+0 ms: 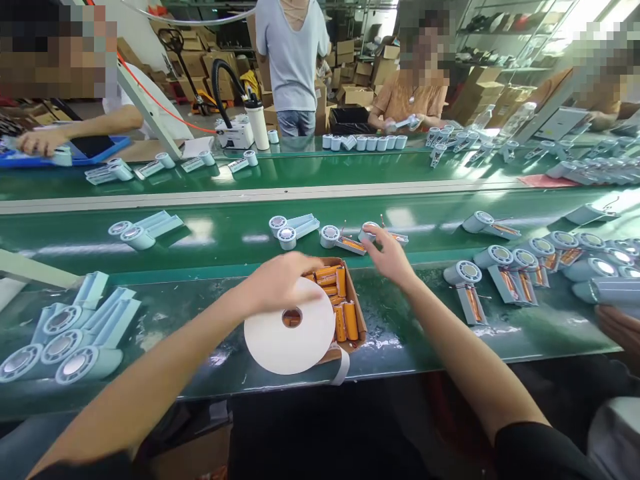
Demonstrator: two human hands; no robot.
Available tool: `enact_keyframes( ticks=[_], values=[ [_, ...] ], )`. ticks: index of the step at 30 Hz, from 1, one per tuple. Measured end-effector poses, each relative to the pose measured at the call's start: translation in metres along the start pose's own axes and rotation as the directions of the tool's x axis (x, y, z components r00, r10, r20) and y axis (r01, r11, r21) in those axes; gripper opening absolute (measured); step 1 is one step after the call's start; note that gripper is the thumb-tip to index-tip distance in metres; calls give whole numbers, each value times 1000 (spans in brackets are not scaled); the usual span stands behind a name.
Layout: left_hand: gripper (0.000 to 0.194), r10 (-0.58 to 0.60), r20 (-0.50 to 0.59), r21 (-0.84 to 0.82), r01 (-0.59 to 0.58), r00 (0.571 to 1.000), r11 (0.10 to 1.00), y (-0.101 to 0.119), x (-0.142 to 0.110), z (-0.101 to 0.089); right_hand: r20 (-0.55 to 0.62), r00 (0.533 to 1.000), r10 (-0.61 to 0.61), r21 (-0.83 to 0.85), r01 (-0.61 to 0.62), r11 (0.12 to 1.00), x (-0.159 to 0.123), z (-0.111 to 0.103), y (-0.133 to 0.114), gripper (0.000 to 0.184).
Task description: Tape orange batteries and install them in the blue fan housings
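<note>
My left hand [281, 281] reaches into a small cardboard box [356, 303] of orange cylindrical batteries [345, 320]; its fingers curl down over them, and what they hold is hidden. A white tape roll [290, 327] lies on the box just below that hand. My right hand [389, 257] stretches to the green conveyor belt [225, 233] and touches a pale blue fan housing [369, 232] with an orange battery fitted in its handle, fingers spread over it.
Several pale blue fan housings lie at the left [70, 333], on the belt's middle [293, 230] and at the right [505, 270]. Another person's hand [617, 327] shows at the right edge. Across the belt, people work beside a row of white caps [365, 143].
</note>
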State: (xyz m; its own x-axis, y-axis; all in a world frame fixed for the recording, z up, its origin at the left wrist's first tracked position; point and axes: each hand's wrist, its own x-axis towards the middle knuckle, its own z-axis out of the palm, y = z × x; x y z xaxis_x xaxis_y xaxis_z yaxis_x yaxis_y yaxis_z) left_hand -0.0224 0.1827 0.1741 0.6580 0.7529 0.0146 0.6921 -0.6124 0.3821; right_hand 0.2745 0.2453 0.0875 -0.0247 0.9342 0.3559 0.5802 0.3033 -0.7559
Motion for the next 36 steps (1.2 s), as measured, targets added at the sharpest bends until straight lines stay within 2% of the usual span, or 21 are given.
enact_keyframes(
  ticks=[2, 4, 5, 7, 10, 13, 17, 19, 21, 22, 24, 26, 27, 29, 30, 31, 32, 33, 34, 35, 36],
  values=[
    [50, 104, -21, 99, -101, 994, 990, 3, -64, 9, 19, 999, 50, 95, -51, 994, -18, -12, 1, 35],
    [63, 133, -105, 195, -111, 985, 975, 0, -113, 21, 60, 993, 100, 158, -108, 982, -32, -16, -8, 36],
    [66, 125, -148, 225, -90, 981, 970, -3, -131, 26, 72, 992, 104, 186, -116, 976, -38, -16, -17, 37],
    [57, 79, -233, 248, -20, 969, 968, -8, -152, 37, 87, 993, 77, 250, -96, 964, -50, -11, -40, 39],
    [36, -8, -359, 223, 94, 933, 970, -12, -167, 51, 204, 979, -26, 297, -36, 954, -75, 1, -79, 39],
    [36, -82, -448, 181, 181, 890, 967, -12, -175, 71, 398, 895, -202, 232, 114, 966, -106, 11, -106, 36],
    [34, -196, -611, 42, 278, 767, 960, -2, -177, 107, 478, 797, -368, 125, 353, 927, -146, 21, -119, 46],
    [24, -250, -655, -65, 276, 713, 959, 5, -175, 124, 522, 765, -376, 103, 381, 919, -160, 22, -123, 47],
    [23, -264, -646, -121, 244, 717, 962, 9, -176, 135, 594, 722, -355, 168, 320, 932, -170, 17, -126, 43],
    [24, -253, -617, -128, 222, 745, 967, 11, -179, 137, 636, 687, -351, 233, 262, 936, -173, 13, -128, 44],
    [55, -216, -517, -117, 182, 828, 976, 12, -185, 137, 715, 586, -382, 380, 133, 915, -179, 3, -131, 43],
    [86, -188, -416, -99, 161, 890, 982, 11, -194, 133, 786, 410, -463, 493, 36, 869, -186, -6, -132, 41],
    [89, -180, -391, -91, 157, 903, 983, 10, -197, 132, 813, 300, -500, 522, 9, 853, -190, -9, -131, 40],
    [79, -189, -429, -86, 168, 883, 982, 8, -203, 130, 842, 107, -528, 530, 14, 848, -194, -11, -128, 40],
    [74, -207, -483, -92, 185, 851, 978, 8, -205, 130, 849, 36, -526, 525, 37, 850, -192, -11, -126, 40],
    [72, -231, -546, -106, 207, 805, 973, 7, -205, 130, 856, -1, -517, 516, 61, 855, -187, -10, -125, 39],
    [73, -256, -608, -123, 230, 752, 965, 7, -205, 131, 868, 10, -497, 494, 90, 865, -177, -8, -125, 37],
    [74, -274, -662, -138, 246, 697, 959, 7, -204, 132, 887, 78, -455, 442, 136, 887, -164, -5, -126, 37],
    [76, -278, -706, -143, 252, 652, 957, 8, -202, 133, 903, 212, -375, 336, 198, 921, -148, -1, -128, 38],
    [77, -267, -737, -137, 250, 621, 959, 9, -199, 133, 880, 396, -261, 166, 258, 952, -131, 5, -131, 40],
    [78, -248, -756, -122, 242, 606, 963, 12, -195, 132, 792, 597, -128, -68, 294, 954, -114, 13, -134, 40]
  ],
)
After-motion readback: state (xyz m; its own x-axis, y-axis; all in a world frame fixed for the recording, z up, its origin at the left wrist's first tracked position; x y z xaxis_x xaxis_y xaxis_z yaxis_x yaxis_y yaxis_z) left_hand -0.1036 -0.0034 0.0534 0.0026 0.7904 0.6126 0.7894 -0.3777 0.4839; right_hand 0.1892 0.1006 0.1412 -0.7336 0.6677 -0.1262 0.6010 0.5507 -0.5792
